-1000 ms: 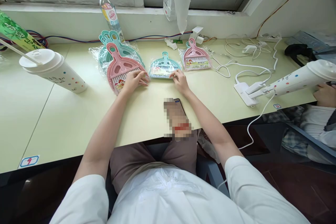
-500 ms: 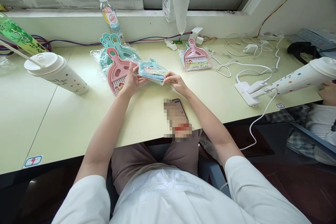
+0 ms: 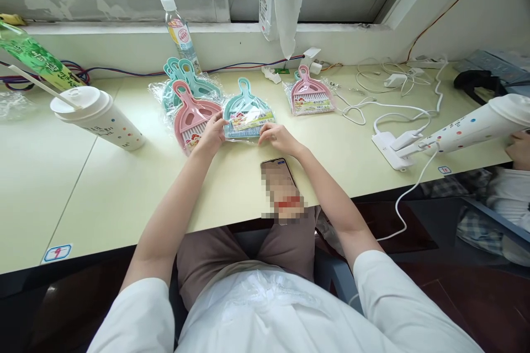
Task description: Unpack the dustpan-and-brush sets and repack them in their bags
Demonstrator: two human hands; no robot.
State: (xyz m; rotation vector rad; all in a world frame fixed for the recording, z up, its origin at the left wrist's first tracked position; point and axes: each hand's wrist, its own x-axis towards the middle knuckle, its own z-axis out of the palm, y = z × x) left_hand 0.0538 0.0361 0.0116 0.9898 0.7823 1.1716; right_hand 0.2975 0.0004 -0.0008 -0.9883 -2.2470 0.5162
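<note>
Your left hand (image 3: 214, 133) has its grip at the left edge of the plastic-wrapped teal dustpan-and-brush set (image 3: 247, 113), thumb and fingers partly bent; whether they pinch the wrapper you cannot tell. Your right hand (image 3: 279, 138) has loosely curled fingers at the set's lower right corner, and its hold is unclear too. The set lies in the upper middle of the frame on the counter (image 3: 128, 198), handle toward the window. Just left of it, partly behind your left hand, is a wrapped pink set (image 3: 188, 116), with teal dustpans (image 3: 194, 81) behind. To the upper right lies another pink set (image 3: 308, 94). Below your right hand is a phone (image 3: 279, 176), partly blurred. A lidded cup (image 3: 114, 124) stands at left; a white power strip (image 3: 389, 150) lies at right.
</note>
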